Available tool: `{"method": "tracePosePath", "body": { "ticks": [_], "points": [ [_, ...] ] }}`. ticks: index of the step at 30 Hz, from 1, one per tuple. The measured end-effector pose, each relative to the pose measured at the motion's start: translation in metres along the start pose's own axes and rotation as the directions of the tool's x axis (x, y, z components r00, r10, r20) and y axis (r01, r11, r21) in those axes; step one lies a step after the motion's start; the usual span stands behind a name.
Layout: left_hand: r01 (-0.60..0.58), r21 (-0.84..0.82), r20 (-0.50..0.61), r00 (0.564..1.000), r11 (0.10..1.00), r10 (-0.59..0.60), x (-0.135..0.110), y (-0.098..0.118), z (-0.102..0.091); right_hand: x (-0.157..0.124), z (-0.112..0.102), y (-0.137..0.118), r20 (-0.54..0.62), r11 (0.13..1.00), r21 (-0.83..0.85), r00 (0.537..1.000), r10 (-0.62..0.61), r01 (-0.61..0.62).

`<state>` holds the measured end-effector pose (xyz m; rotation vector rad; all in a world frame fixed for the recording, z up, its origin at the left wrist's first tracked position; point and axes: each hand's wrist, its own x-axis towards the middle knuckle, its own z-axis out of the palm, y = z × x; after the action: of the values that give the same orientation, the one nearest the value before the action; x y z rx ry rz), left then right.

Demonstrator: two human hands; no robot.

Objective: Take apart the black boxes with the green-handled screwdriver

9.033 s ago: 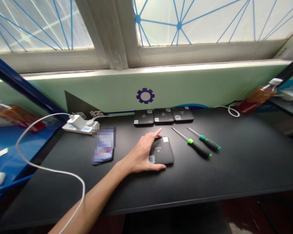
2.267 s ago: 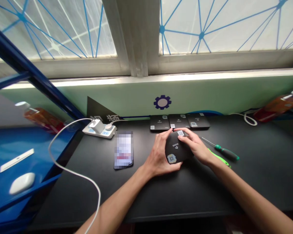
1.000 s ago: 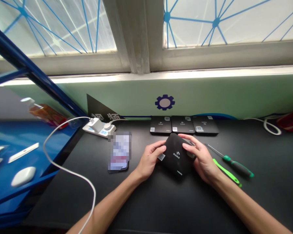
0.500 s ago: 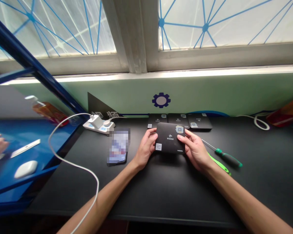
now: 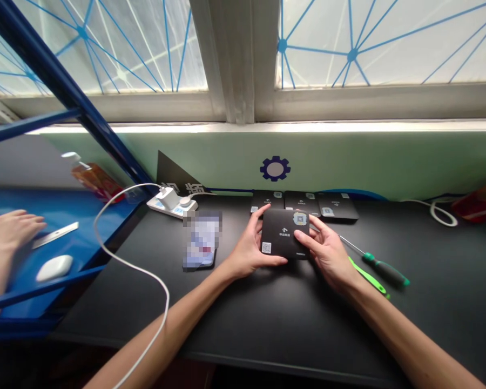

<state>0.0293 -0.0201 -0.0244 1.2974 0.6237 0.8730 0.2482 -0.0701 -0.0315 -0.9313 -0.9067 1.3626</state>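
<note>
A flat black set-top box (image 5: 287, 244) with a QR sticker, a blue-and-yellow label and HDMI lettering is held above the desk. My left hand (image 5: 247, 247) grips its left side, with a finger at the far corner and the thumb along the near edge. On the right side, my right hand (image 5: 331, 253) clasps the box, its thumb lying on the top face and its other fingers partly hidden. Three similar black boxes (image 5: 339, 209) lie in a row behind it. A green-and-black screwdriver (image 5: 384, 270) and a bright green tool (image 5: 368, 276) lie beside my right wrist.
A phone (image 5: 204, 240), its screen blurred, lies left of my hands. Behind it is a white power strip (image 5: 174, 206) with a charger; its white cable (image 5: 135, 265) crosses my left forearm. Beyond the blue frame (image 5: 85, 119), a co-worker's hand (image 5: 14, 232) rests on a blue table.
My left thumb has moved from the box's side to its near edge, and the left fingers have spread. The co-worker's hand reaches further into view. The camera has turned slightly left.
</note>
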Motion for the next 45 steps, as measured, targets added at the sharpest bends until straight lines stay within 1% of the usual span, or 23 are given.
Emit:
{"method": "tracePosePath", "body": {
  "ticks": [3,6,8,11,14,17,20,23,26,27,28,30,31,32,34,35,37,39,41,42,43,44,45],
  "points": [
    [-0.020,0.023,-0.001,1.000,1.000,0.020,0.002,-0.003,-0.001,-0.002,0.001,-0.001,0.023,0.997,-0.071,1.000,-0.013,0.015],
    [-0.036,0.039,-0.018,0.999,0.999,0.037,0.002,-0.002,0.000,-0.002,0.002,-0.001,0.058,0.992,-0.123,0.998,-0.020,0.027],
    [-0.046,0.045,-0.024,0.999,0.998,0.047,0.001,-0.001,0.001,0.000,0.001,0.001,0.058,0.989,-0.141,0.998,-0.033,0.041],
    [-0.042,0.051,-0.027,0.999,0.998,0.043,0.000,0.000,0.002,0.004,-0.004,0.004,-0.066,0.972,-0.225,0.994,-0.092,0.075],
    [-0.046,0.062,-0.036,0.998,0.997,0.048,0.000,-0.002,0.001,0.007,-0.011,0.001,-0.206,0.915,-0.378,0.951,-0.229,0.139],
    [-0.065,0.053,-0.055,0.996,0.996,0.068,0.002,-0.004,-0.001,0.005,-0.016,-0.007,-0.258,0.866,-0.462,0.906,-0.337,0.190],
    [-0.075,0.038,-0.079,0.994,0.996,0.077,0.002,-0.004,-0.002,0.003,-0.020,-0.013,-0.286,0.841,-0.513,0.888,-0.359,0.174],
    [-0.066,0.024,-0.094,0.993,0.998,0.068,0.002,-0.002,-0.002,0.005,-0.024,-0.014,-0.279,0.832,-0.520,0.882,-0.380,0.194],
    [-0.048,0.007,-0.099,0.994,0.999,0.048,0.002,0.001,0.001,0.012,-0.028,-0.014,-0.217,0.786,-0.540,0.852,-0.477,0.302],
    [-0.044,0.001,-0.097,0.994,0.999,0.044,0.001,0.002,0.002,0.013,-0.029,-0.015,-0.208,0.784,-0.527,0.845,-0.493,0.328],
    [-0.043,-0.004,-0.096,0.995,0.999,0.043,0.001,0.004,0.003,0.014,-0.030,-0.016,-0.215,0.795,-0.508,0.845,-0.490,0.332],
    [-0.041,-0.008,-0.094,0.995,0.999,0.040,0.001,0.006,0.005,0.014,-0.031,-0.020,-0.277,0.819,-0.500,0.845,-0.458,0.281],
    [-0.039,-0.007,-0.093,0.995,0.999,0.038,0.000,0.007,0.005,0.012,-0.031,-0.023,-0.316,0.813,-0.528,0.833,-0.454,0.243],
    [-0.036,-0.006,-0.092,0.995,0.999,0.035,0.000,0.007,0.006,0.011,-0.031,-0.025,-0.346,0.792,-0.570,0.811,-0.472,0.217],
    [-0.030,-0.005,-0.085,0.996,1.000,0.029,-0.001,0.008,0.007,0.009,-0.031,-0.030,-0.343,0.748,-0.619,0.773,-0.534,0.241],
    [-0.029,-0.003,-0.082,0.996,1.000,0.029,-0.001,0.009,0.007,0.009,-0.031,-0.032,-0.320,0.746,-0.604,0.772,-0.549,0.281],
    [-0.032,0.007,-0.077,0.996,0.999,0.032,-0.002,0.008,0.007,0.010,-0.033,-0.035,-0.296,0.781,-0.531,0.793,-0.533,0.327],
    [-0.033,0.022,-0.077,0.996,0.999,0.035,-0.003,0.008,0.007,0.011,-0.037,-0.036,-0.343,0.806,-0.519,0.794,-0.502,0.286],
    [-0.034,0.033,-0.075,0.996,0.999,0.037,-0.003,0.007,0.007,0.012,-0.040,-0.037,-0.366,0.765,-0.601,0.772,-0.520,0.231],
    [-0.035,0.035,-0.074,0.997,0.999,0.038,-0.003,0.006,0.007,0.013,-0.041,-0.038,-0.339,0.726,-0.648,0.766,-0.546,0.230],
    [-0.038,0.036,-0.073,0.997,0.999,0.040,-0.003,0.006,0.007,0.013,-0.041,-0.038,-0.300,0.692,-0.675,0.762,-0.574,0.256],
    [-0.040,0.035,-0.073,0.996,0.999,0.043,-0.002,0.005,0.007,0.014,-0.041,-0.039,-0.270,0.679,-0.670,0.755,-0.598,0.299],
    [-0.043,0.033,-0.075,0.996,0.999,0.045,-0.002,0.005,0.007,0.014,-0.040,-0.040,-0.262,0.689,-0.640,0.747,-0.611,0.339]
  ]
}}
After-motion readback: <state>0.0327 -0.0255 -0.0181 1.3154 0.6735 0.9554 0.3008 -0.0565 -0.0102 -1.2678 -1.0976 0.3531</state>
